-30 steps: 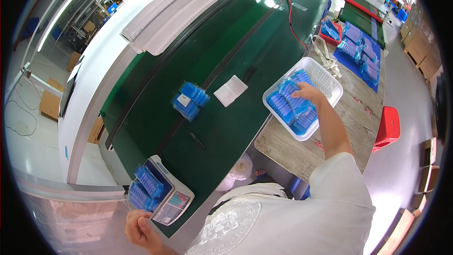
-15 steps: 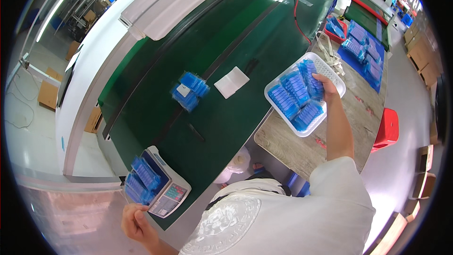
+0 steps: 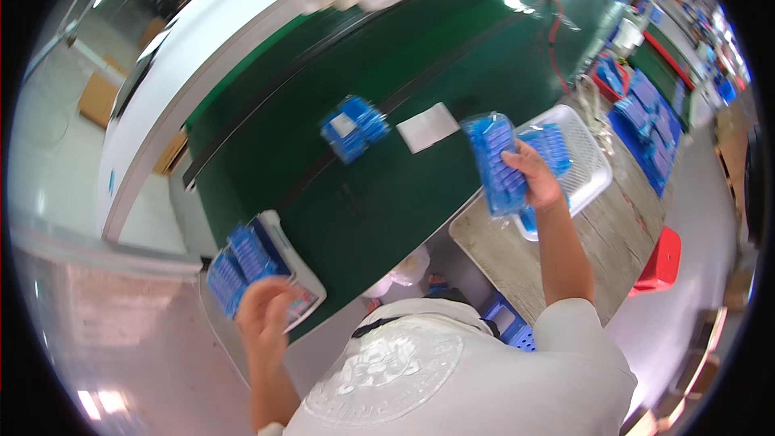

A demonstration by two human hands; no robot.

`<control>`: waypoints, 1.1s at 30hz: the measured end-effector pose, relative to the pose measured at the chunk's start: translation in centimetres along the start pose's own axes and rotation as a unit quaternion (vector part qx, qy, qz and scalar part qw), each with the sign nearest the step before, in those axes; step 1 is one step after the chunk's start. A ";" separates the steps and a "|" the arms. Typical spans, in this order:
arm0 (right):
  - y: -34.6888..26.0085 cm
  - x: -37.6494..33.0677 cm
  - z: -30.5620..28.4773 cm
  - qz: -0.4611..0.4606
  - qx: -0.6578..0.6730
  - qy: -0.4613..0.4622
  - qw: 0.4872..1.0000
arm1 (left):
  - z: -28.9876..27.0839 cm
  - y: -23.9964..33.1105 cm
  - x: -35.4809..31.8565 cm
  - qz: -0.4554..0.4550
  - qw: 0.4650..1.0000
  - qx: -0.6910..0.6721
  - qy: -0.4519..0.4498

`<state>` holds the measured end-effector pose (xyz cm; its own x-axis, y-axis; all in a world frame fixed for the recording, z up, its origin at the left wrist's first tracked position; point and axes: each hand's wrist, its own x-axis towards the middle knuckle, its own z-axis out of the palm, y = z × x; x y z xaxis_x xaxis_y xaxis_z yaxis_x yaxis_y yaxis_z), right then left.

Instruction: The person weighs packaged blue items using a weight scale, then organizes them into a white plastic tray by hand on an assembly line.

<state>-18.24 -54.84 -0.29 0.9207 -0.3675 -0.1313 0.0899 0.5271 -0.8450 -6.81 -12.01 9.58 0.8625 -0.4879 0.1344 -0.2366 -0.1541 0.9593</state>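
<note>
My right hand [image 3: 534, 175] is closed on a clear plastic packet [image 3: 496, 165] of blue and violet slim pieces, held up over the near-left side of the white basket [image 3: 596, 173]. More such packets [image 3: 553, 145] lie in that basket, partly hidden by my hand and the held one. My left hand [image 3: 265, 313], smeared by motion, hovers at the near edge of a weighing scale [image 3: 311, 276]; its fingers are unclear. Two similar blue packets [image 3: 240, 262] rest on the scale's dark pan.
On the green belt table [image 3: 387, 218] lie a stack of blue packets [image 3: 353, 129] and a white paper sheet [image 3: 428, 127]. The wood-grain table [image 3: 517, 266] carries the basket, a white strap [image 3: 596, 117] and a blue mat [image 3: 658, 149] with packets. A red stool [image 3: 660, 262] stands at right.
My right hand has lifted a packet from the basket and moved left with it. My left hand has moved right and farther forward, across the scale's front. The view has shifted a little.
</note>
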 end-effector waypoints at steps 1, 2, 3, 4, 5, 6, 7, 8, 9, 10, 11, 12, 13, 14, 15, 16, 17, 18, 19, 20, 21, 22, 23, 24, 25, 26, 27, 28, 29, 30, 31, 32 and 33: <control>1.0 0.5 3.2 0.014 0.001 -0.021 1.000 | 0.5 -2.0 0.2 -0.055 0.997 -0.025 -0.041; 2.1 0.9 6.4 0.006 -0.007 -0.041 0.999 | 1.2 -3.0 0.6 -0.088 0.990 -0.049 -0.100; 3.2 1.3 9.0 -0.002 -0.016 -0.057 0.998 | 2.4 -4.0 1.5 -0.121 0.973 -0.131 -0.148; 4.1 1.4 11.2 0.014 -0.015 -0.075 0.997 | 3.4 -4.8 2.0 -0.094 0.977 -0.068 -0.181; 4.9 1.6 13.2 0.012 -0.025 -0.102 0.994 | 4.0 -5.3 2.6 -0.069 0.974 -0.042 -0.212; 5.6 1.8 15.1 0.009 -0.036 -0.131 0.991 | 4.6 -5.6 2.7 -0.092 0.969 -0.118 -0.195; 6.5 1.6 17.1 0.012 -0.056 -0.136 0.989 | 4.7 -6.0 2.7 -0.109 0.963 -0.178 -0.172; 7.6 1.6 18.6 0.024 -0.058 -0.155 0.986 | 4.6 -6.3 2.6 -0.137 0.945 -0.266 -0.133; 8.5 1.5 20.0 0.035 -0.074 -0.161 0.984 | 4.1 -6.7 2.6 -0.135 0.951 -0.256 -0.110; 9.5 1.4 21.3 0.045 -0.090 -0.166 0.981 | 3.5 -7.3 2.4 -0.134 0.956 -0.245 -0.088; 10.6 1.2 22.4 0.063 -0.107 -0.180 0.976 | 3.0 -7.5 2.0 -0.136 0.956 -0.249 -0.071; 11.9 0.9 23.3 0.071 -0.111 -0.190 0.973 | 2.6 -7.4 1.7 -0.143 0.951 -0.268 -0.058; 13.3 0.7 24.1 0.064 -0.129 -0.192 0.971 | 2.3 -7.5 1.3 -0.150 0.945 -0.287 -0.046; 14.3 0.4 25.1 0.057 -0.148 -0.194 0.968 | 2.2 -7.9 0.8 -0.150 0.944 -0.292 -0.034; 14.2 -0.2 26.7 0.072 -0.159 -0.191 0.966 | 2.1 -8.3 0.2 -0.124 0.954 -0.273 0.001; 14.6 -0.5 27.8 0.079 -0.165 -0.201 0.962 | 1.7 -8.6 -0.3 -0.098 0.962 -0.253 0.035; 15.2 -0.8 28.9 0.056 -0.172 -0.184 0.966 | 1.2 -8.8 -0.7 -0.090 0.963 -0.249 0.046; 15.6 -1.0 29.7 0.031 -0.178 -0.166 0.969 | 0.5 -8.8 -1.1 -0.089 0.961 -0.255 0.055; 16.0 -1.0 30.2 0.035 -0.185 -0.172 0.967 | -0.1 -8.8 -1.4 -0.080 0.961 -0.256 0.062; 16.3 -1.0 30.7 0.045 -0.193 -0.182 0.963 | -0.7 -8.9 -1.8 -0.072 0.962 -0.257 0.067; 16.6 -1.0 31.2 0.055 -0.201 -0.189 0.959 | -1.4 -9.0 -2.0 -0.072 0.959 -0.263 0.074; 17.0 -1.1 31.7 0.059 -0.208 -0.193 0.957 | -2.2 -9.2 -2.1 -0.097 0.943 -0.307 0.078; 17.5 -1.3 32.3 0.065 -0.211 -0.193 0.956 | -3.0 -9.4 -2.3 -0.122 0.925 -0.351 0.081; 17.9 -1.3 32.8 0.070 -0.213 -0.191 0.956 | -3.7 -9.8 -2.5 -0.122 0.922 -0.357 0.085; 18.5 -1.4 33.4 0.072 -0.219 -0.193 0.954 | -4.4 -10.2 -2.8 -0.133 0.911 -0.381 0.090; 19.1 -1.4 33.8 0.055 -0.250 -0.199 0.946 | -5.1 -10.6 -3.0 -0.143 0.898 -0.404 0.094; 19.7 -1.7 34.3 0.039 -0.280 -0.204 0.937 | -6.0 -10.9 -3.2 -0.145 0.895 -0.409 0.098; 20.0 -1.8 34.7 0.044 -0.285 -0.206 0.935 | -6.9 -11.1 -3.3 -0.176 0.888 -0.416 0.092; 20.2 -1.8 35.0 0.069 -0.282 -0.203 0.935 | -7.5 -11.3 -3.5 -0.206 0.879 -0.422 0.085; 20.5 -1.7 35.6 0.091 -0.278 -0.203 0.934 | -8.1 -11.7 -3.6 -0.206 0.877 -0.425 0.089; 20.9 -1.6 36.0 0.093 -0.281 -0.205 0.933 | -8.6 -12.2 -3.8 -0.211 0.871 -0.433 0.096; 21.4 -1.6 36.3 0.088 -0.279 -0.190 0.937 | -9.1 -12.7 -3.9 -0.217 0.865 -0.442 0.104; 21.8 -1.7 36.6 0.082 -0.277 -0.174 0.941 | -9.5 -13.0 -4.1 -0.216 0.863 -0.444 0.104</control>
<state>-3.95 -14.70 0.48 0.9823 0.0076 -0.1870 -0.1871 0.0385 -0.9816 -2.98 0.13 -1.11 0.8683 -0.3697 -0.3307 0.4835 0.4817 0.7309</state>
